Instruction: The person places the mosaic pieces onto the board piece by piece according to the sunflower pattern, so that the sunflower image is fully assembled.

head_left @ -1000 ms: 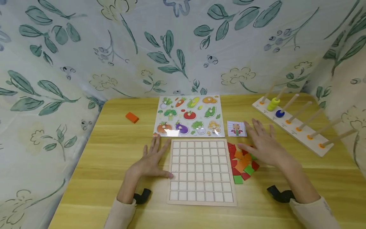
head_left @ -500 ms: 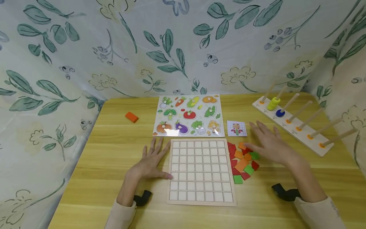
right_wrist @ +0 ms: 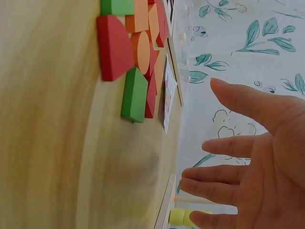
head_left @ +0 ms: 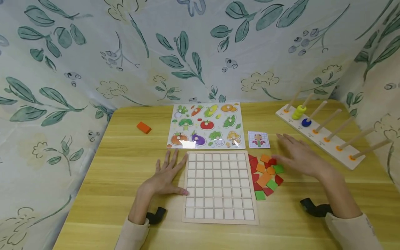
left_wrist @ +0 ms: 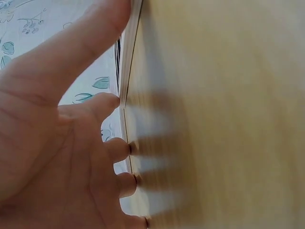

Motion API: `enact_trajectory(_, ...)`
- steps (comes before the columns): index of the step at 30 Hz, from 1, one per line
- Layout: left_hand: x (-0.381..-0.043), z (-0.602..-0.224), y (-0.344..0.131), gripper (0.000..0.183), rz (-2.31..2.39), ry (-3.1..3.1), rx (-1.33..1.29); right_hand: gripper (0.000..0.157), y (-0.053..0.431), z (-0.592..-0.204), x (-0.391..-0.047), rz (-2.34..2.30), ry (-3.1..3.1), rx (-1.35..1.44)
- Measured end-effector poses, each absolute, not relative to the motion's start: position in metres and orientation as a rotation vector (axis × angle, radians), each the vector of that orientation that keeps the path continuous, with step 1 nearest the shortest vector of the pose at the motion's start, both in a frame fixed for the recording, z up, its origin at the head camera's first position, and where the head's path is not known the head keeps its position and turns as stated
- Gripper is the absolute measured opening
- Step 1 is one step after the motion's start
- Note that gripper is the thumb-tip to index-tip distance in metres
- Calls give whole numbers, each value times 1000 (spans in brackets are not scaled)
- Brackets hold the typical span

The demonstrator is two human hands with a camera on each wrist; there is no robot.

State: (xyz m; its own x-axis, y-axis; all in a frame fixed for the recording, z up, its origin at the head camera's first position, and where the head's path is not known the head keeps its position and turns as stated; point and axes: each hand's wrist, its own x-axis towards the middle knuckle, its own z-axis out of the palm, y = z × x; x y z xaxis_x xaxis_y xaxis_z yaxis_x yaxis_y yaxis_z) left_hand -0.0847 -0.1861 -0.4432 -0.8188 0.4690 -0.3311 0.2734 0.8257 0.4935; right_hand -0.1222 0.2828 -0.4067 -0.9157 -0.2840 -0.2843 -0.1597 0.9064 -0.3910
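A light wooden grid board (head_left: 220,187) with white square cells lies in the middle of the table. My left hand (head_left: 162,178) rests at its left side, fingers spread, the thumb on the board's edge. In the left wrist view the fingertips (left_wrist: 125,185) touch the table. To the board's right lies a pile of red, orange and green flat shaped pieces (head_left: 264,179). My right hand (head_left: 301,158) is just right of the pile, fingers extended and holding nothing. In the right wrist view, a green piece (right_wrist: 135,95) lies nearest that hand. A small picture card (head_left: 258,139) lies above the pile.
A vegetable puzzle board (head_left: 206,125) lies at the back, behind the grid board. At the right stands a row of wooden pegs on a white base (head_left: 335,147), with yellow and blue rings. An orange block (head_left: 144,127) sits at the back left. Patterned cloth (head_left: 200,52) hangs behind.
My right hand has drawn back to the right, off the pile, uncovering several pieces and leaving the card. The left hand has stayed at the board's edge.
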Motion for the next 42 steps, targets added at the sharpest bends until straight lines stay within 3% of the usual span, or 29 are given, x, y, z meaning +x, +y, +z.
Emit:
enact_trajectory(5, -84, -444, -186, 125, 597, 2559, 549, 86, 288, -408, -123, -537, 2716, -351)
enact_trajectory(13, -84, -447, -188, 126, 632, 2563, 564, 53, 294, -413, -123, -701, 2671, -473)
enact_trajectory(19, -85, -450, -190, 125, 665, 2564, 590, 40, 297, -418, -126, -798, 2629, -491)
enact_trajectory(42, -85, -453, -191, 124, 668, 2555, 578, 29, 300, -435, -134, -995, 2516, -472)
